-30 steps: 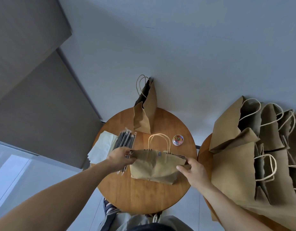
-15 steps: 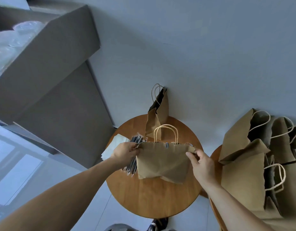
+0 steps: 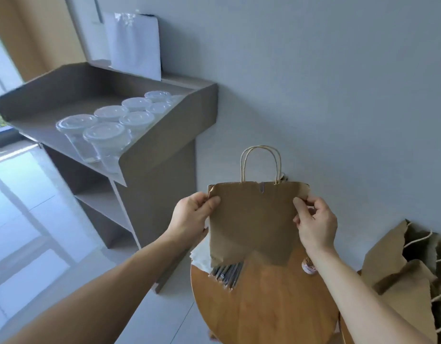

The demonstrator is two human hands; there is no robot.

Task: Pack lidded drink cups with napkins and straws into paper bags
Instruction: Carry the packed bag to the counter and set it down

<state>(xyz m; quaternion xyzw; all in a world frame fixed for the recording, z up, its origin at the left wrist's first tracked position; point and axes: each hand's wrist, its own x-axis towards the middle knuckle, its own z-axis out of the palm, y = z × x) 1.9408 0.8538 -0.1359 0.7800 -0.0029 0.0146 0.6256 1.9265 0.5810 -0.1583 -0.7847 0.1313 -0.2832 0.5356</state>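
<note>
I hold a flat brown paper bag [image 3: 254, 219] upright in the air above the round wooden table [image 3: 269, 309]. My left hand [image 3: 189, 217] pinches its upper left corner and my right hand [image 3: 316, 224] pinches its upper right corner. Its twine handles stand up, and a paper clip sits on the top edge. Under the bag lie wrapped straws [image 3: 227, 273] and a bit of white napkins [image 3: 202, 256]. Several clear lidded cups [image 3: 108, 125] stand on the grey shelf [image 3: 150, 142] at the left.
A heap of brown paper bags [image 3: 408, 276] lies at the right edge. A small round tub [image 3: 308, 266] sits on the table beside my right forearm. White sheets [image 3: 135, 43] lean against the wall at the back of the shelf. Pale floor lies to the left.
Both hands have lifted the bag off the table and hold it upright. My view has swung up and left, bringing the shelf with the cups into sight.
</note>
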